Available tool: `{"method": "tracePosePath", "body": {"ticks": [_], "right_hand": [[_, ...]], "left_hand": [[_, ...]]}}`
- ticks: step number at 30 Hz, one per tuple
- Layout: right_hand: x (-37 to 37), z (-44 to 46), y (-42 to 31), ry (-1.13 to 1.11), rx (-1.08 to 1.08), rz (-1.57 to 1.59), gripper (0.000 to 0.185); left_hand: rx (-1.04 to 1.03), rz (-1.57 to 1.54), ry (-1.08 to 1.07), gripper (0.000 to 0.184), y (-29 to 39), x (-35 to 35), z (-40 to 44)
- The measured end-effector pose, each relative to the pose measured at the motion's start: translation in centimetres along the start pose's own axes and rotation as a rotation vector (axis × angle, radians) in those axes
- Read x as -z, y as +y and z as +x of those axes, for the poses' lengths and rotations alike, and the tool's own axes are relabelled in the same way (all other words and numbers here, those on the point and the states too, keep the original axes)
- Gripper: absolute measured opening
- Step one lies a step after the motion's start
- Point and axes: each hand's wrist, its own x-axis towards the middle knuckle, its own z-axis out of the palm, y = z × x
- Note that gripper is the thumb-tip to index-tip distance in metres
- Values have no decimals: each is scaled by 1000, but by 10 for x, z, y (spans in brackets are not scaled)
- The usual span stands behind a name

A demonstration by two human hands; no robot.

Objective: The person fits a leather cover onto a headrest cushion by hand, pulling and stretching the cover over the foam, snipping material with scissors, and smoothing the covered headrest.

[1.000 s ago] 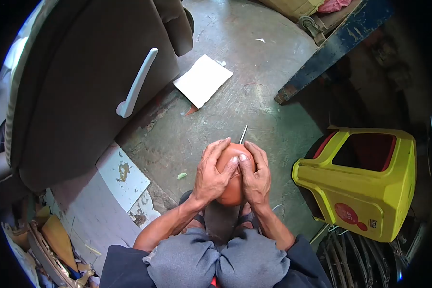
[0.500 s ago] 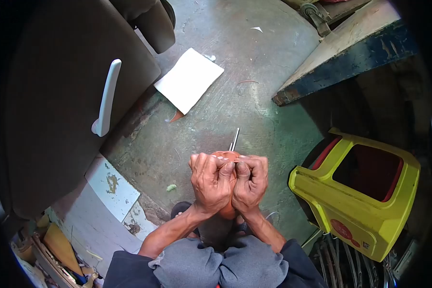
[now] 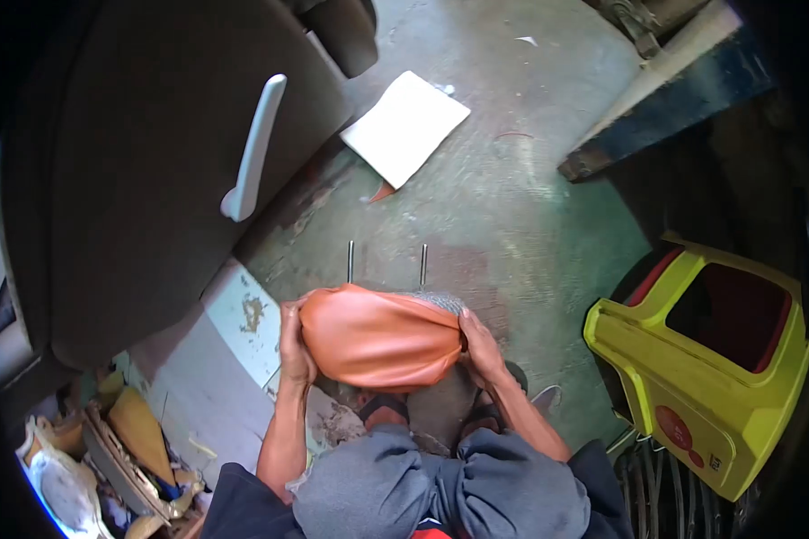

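Between my hands is a car headrest partly wrapped in an orange leather-like cover (image 3: 382, 337). Its two metal posts (image 3: 423, 265) point away from me. A strip of grey foam (image 3: 442, 301) shows at the far right side, where the cover does not reach. My left hand (image 3: 295, 343) grips the left end, thumb side over the cover. At the right end, my right hand (image 3: 482, 349) holds the cover's gathered edge, with some fingers hidden underneath. The orange material is wrinkled toward the right hand.
A dark seat (image 3: 180, 153) with a pale lever (image 3: 253, 148) stands at left. Ahead, a white foam sheet (image 3: 406, 130) lies on the floor (image 3: 512, 225). On the right are a yellow plastic shell (image 3: 638, 341) and a worn blue beam (image 3: 665, 126). Scraps (image 3: 139, 440) pile at lower left.
The headrest has turned from end-on to broadside, showing both posts and the orange face. My hands have moved apart from close together to its opposite ends. The view has shifted slightly.
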Motion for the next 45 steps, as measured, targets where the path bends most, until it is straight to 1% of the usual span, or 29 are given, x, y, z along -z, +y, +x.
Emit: {"method": "tracePosePath", "body": {"ticks": [1,3,5,6,8,9,11,14,16,18,19,20,22,23,24,26,27,28,30,31,34,35,36,38,39,40,42,43,45], "right_hand": [[-2,-1,0,-42,32,-115,54],[-3,-1,-7,-95,79,-242,55],[1,-12,-14,-39,387,-444,57],[7,-30,-44,-180,404,-266,60],[4,-44,-69,-191,543,-403,77],[-1,-41,-70,-182,551,-411,77],[-10,-31,-72,-203,665,-27,98],[1,-46,-96,-253,622,-208,111],[5,-56,-106,-205,578,-265,108],[-3,-63,-117,-105,701,-651,101],[-13,-69,-115,-97,679,-677,98],[-19,-70,-114,-107,681,-684,98],[-25,-70,-115,-13,721,-722,98],[-27,-70,-118,-49,723,-756,103],[-28,-67,-120,-49,729,-757,103],[-27,-65,-123,-293,844,-809,110],[-31,-65,-125,-364,771,-798,110],[-37,-61,-125,-377,777,-806,110],[-48,-55,-121,-284,710,-730,103],[-51,-55,-120,-268,765,-762,91],[-62,-59,-107,-189,838,-789,83],[-66,-59,-104,-140,926,-791,70],[-66,-57,-102,-141,917,-793,70],[-65,-52,-97,-118,1003,-804,61],[-69,-52,-97,-74,1038,-752,47],[-67,-48,-95,-82,1030,-755,47],[-63,-43,-91,-116,1150,-781,37],[-66,-41,-92,-74,1186,-771,22],[-67,-33,-92,-78,1170,-777,17]], "left_hand": [[-18,58,36,31,-14,15,-4],[-37,142,68,36,-31,26,-14],[-11,202,67,49,-42,31,-24],[2,189,83,49,-45,33,-34],[289,-309,-94,53,-48,23,-31],[297,-301,-122,57,-56,20,-30],[332,-293,-133,58,-68,8,-24],[397,-269,-151,58,-73,-3,-26],[385,83,-160,59,-83,-2,-27],[-85,765,-314,62,-99,-9,-29],[-82,715,-408,66,-83,-30,-38],[-85,708,-398,66,-80,-34,-36],[-147,417,-371,74,-68,-46,-30],[-314,523,-411,85,-52,-48,-26],[-320,522,-410,85,-27,-58,-23],[-518,609,-679,96,11,-74,-22],[-587,782,-680,100,18,-82,-16],[-595,779,-666,100,19,-83,-12],[-307,686,-721,103,19,-82,-7],[-340,663,-705,101,18,-80,-7],[-368,634,-706,88,16,-75,-8],[-422,615,-656,71,14,-75,-11],[-414,613,-654,71,9,-73,-9],[-572,600,-630,55,0,-71,-2],[-626,573,-527,38,2,-80,-8],[-620,571,-518,38,-5,-80,-7],[-750,550,-556,27,-16,-79,-3],[-785,526,-483,11,-19,-85,-5],[-727,511,-446,8,-21,-88,-1]]}}
